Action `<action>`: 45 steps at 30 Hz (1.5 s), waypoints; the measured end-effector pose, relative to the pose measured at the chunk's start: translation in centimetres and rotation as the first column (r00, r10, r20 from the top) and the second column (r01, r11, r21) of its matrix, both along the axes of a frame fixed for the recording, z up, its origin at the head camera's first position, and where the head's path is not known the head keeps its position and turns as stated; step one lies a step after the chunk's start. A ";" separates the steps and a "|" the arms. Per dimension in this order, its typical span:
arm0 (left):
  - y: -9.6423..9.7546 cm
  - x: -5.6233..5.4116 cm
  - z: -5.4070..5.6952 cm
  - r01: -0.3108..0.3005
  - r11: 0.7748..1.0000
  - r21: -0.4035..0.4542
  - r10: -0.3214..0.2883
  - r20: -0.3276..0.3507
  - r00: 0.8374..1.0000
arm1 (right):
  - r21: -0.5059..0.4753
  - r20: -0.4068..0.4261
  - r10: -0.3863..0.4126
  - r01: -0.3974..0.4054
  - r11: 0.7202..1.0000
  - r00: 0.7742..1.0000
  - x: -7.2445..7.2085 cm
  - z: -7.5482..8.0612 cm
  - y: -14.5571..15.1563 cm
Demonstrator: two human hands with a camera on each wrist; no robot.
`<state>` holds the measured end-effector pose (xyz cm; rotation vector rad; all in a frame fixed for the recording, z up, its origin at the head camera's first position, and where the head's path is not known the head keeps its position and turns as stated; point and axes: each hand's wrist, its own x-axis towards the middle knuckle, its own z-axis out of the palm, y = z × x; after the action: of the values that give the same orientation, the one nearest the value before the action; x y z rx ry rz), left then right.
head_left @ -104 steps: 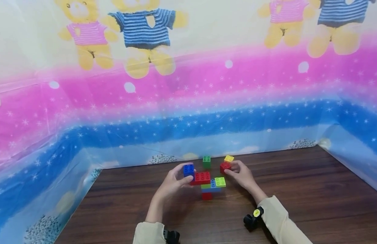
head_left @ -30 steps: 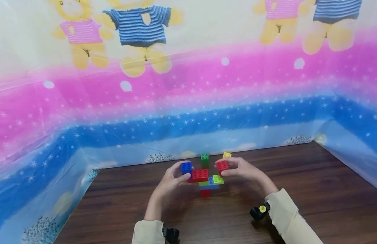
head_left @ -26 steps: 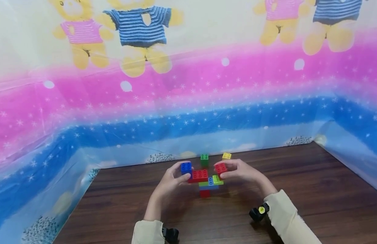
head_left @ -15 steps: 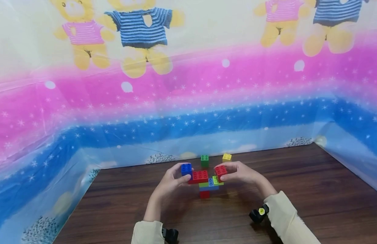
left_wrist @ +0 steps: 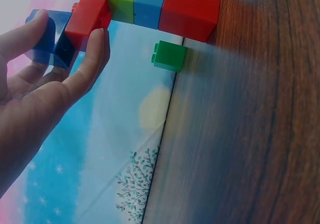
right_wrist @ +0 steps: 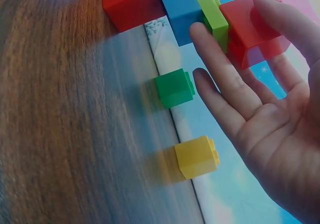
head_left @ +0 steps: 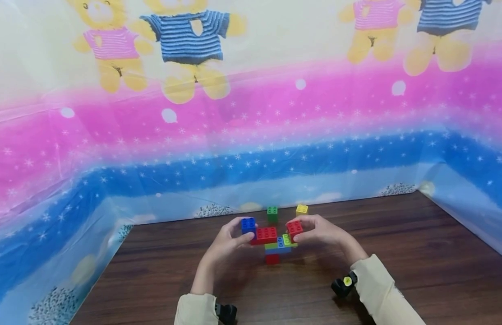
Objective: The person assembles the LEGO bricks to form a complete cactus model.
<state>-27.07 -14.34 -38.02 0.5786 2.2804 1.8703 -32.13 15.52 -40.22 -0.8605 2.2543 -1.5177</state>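
Observation:
My left hand (head_left: 230,239) grips a blue brick (head_left: 248,225) between thumb and fingers. That brick sits on the left end of a long red brick (head_left: 267,234), part of a built stack. Below come a lime brick (left_wrist: 124,1), a light blue brick (head_left: 278,249) and a red base brick (head_left: 272,258) on the table. On the stack's right side is another lime brick (head_left: 286,239). Over its outer end my right hand (head_left: 321,232) pinches a red brick (head_left: 294,229). Whether that red brick is fully seated, I cannot tell.
A green brick (head_left: 272,214) stands behind the stack near the back edge of the wooden table (head_left: 161,257). To its right is a yellow brick (head_left: 302,210). A printed cloth (head_left: 234,158) hangs behind and at both sides of the table.
My right hand has brought the red brick from beside the yellow brick leftward to the stack, then lowered it onto the right lime brick. My left hand keeps hold of the blue brick.

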 end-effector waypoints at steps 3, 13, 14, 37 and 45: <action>0.0 -0.1 -0.1 -0.002 1.000 -0.002 0.002 0.002 1.000 | -0.011 -0.003 -0.014 0.014 1.000 1.000 0.0 -0.1 0.0; -0.5 0.0 -0.1 0.011 1.000 -0.008 -0.011 -0.017 1.000 | -0.051 0.032 -0.032 0.034 0.998 0.999 -0.1 -0.6 -0.5; -0.5 0.0 -0.1 0.007 1.000 -0.008 -0.007 -0.014 1.000 | -0.050 0.033 -0.035 0.036 0.998 0.999 -0.1 -0.6 -0.5; -0.7 -0.1 -0.1 -0.002 1.000 0.006 0.002 0.008 1.000 | -0.022 0.014 -0.096 0.097 0.995 0.995 0.1 -0.5 -0.9; -0.3 0.0 -0.1 -0.028 1.000 0.001 0.028 0.029 0.999 | 0.018 0.036 -0.139 0.139 0.990 0.990 0.2 -0.6 -0.8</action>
<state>-27.05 -14.66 -38.11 0.5186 2.2811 1.8801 -31.88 14.73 -40.86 -0.6775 2.3394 -1.5590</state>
